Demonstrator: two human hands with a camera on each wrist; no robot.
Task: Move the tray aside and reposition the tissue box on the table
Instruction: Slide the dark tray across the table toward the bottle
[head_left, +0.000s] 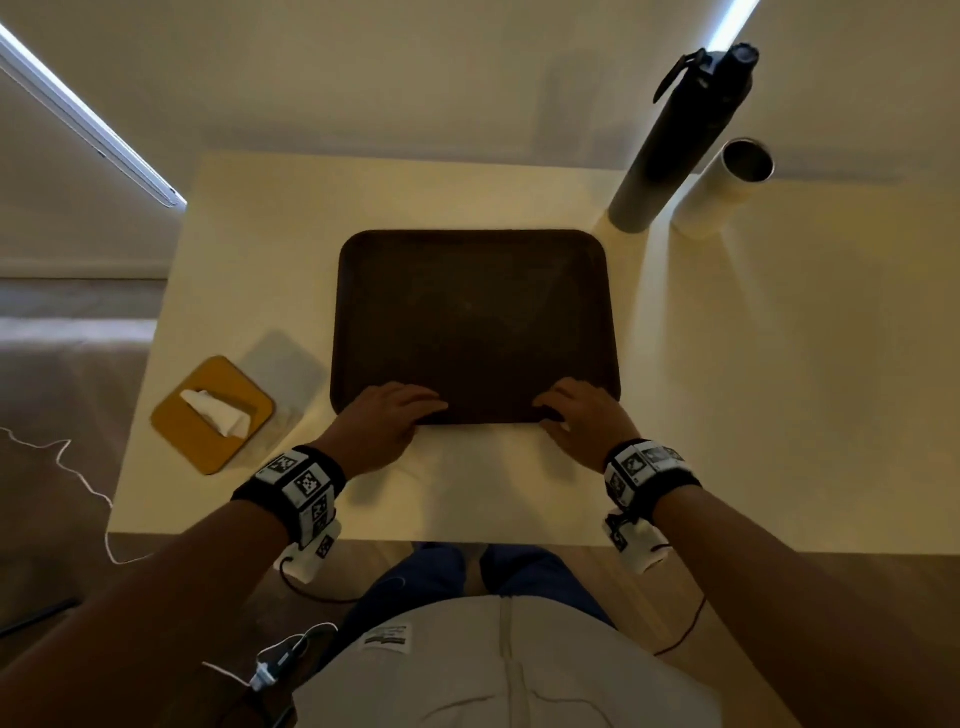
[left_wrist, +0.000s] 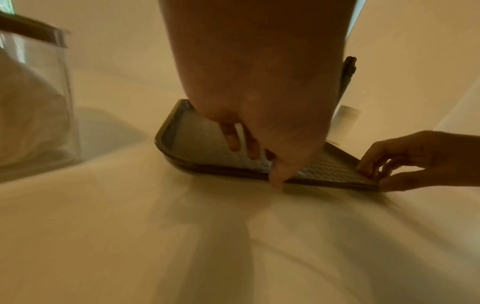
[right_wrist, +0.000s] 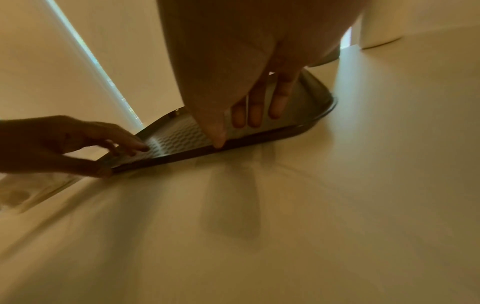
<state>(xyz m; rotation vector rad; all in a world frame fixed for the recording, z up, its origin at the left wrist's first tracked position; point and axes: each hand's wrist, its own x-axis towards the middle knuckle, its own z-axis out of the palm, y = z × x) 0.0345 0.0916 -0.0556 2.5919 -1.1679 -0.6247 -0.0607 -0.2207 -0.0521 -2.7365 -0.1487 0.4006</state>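
A dark brown tray (head_left: 475, 312) lies in the middle of the pale table (head_left: 753, 364). My left hand (head_left: 415, 410) pinches its near rim towards the left corner. My right hand (head_left: 550, 410) pinches the same rim towards the right corner. In the left wrist view the left hand (left_wrist: 257, 162) has its thumb on the rim's outer edge and its fingers on the tray's (left_wrist: 187, 139) patterned inside. The right hand (right_wrist: 236, 131) holds the tray (right_wrist: 176, 135) the same way. The clear tissue box (head_left: 213, 413) with a yellow lid stands left of the tray, and the tissue box (left_wrist: 33, 98) is apart from both hands.
A tall dark bottle (head_left: 670, 145) and a white cylinder (head_left: 722, 187) stand just beyond the tray's far right corner. The table's left edge runs close past the tissue box. Bare tabletop lies right of the tray. A thin cable (head_left: 78, 478) trails on the floor at left.
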